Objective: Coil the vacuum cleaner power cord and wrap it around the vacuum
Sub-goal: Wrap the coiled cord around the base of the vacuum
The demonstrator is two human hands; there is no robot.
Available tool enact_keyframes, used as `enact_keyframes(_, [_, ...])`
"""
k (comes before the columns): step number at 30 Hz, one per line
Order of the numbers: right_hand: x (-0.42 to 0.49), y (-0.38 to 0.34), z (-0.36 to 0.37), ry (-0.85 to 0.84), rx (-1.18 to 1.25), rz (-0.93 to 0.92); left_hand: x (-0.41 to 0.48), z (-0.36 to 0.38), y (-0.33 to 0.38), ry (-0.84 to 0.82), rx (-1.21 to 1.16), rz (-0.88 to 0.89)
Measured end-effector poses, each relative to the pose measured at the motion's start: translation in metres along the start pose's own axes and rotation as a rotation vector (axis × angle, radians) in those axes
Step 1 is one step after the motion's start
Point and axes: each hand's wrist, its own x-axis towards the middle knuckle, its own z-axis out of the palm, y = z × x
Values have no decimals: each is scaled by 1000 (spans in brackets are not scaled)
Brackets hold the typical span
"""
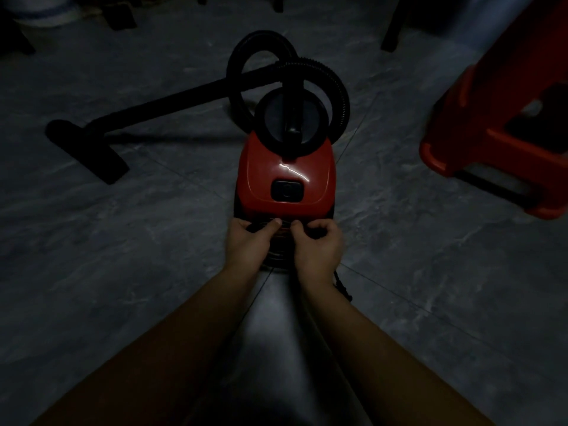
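— Where's the thin black power cord [343, 285] got to?

— Mostly bunched against the near end of the glossy red plastic canister vacuum [285, 176], right under the grip. The left hand [250, 245] is curled over dark loops there, thumb pressed on top; the right hand [318, 244] pinches something small between thumb and forefinger just beside it. It's dim, so I can't swear it's cord in that pinch and not a clip.

— And the loose end?

— A short stretch trails down past the right wrist onto the grey marbled tile floor [123, 241].

— So which step is this?

— Looks like the wrapping itself, late on, I'd say. Next they'd need to draw that trailing bit up taut and lay it over the same loops without letting the left thumb lift.

— Anything in the way?

— Not near the hands. Beyond the grip, the ribbed black hose [338, 87] curls above the body, its wand and flat floor nozzle [89, 152] lie off to the left, and a red plastic stool [491, 124] stands well off to the right.
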Motion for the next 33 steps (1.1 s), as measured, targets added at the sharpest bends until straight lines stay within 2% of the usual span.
enact_keyframes(9, [-3,7,-12,-43,38,-82,1,-14,-14,-16,90,130])
enact_keyframes(13, [-7,6,-20,-69,3,-205,-2,-16,-17,2,104,201])
enact_keyframes(16, [-8,12,-31,-100,-16,-273,-6,-22,-25,5,174,343])
enact_keyframes(19, [-5,17,-37,-122,-45,-335,-2,-36,-35,-5,392,574])
enact_keyframes(27, [0,13,-37,-130,-42,-349,10,-48,-28,-59,673,961])
enact_keyframes(33, [4,16,-36,-138,-32,-346,21,-48,-27,-93,620,978])
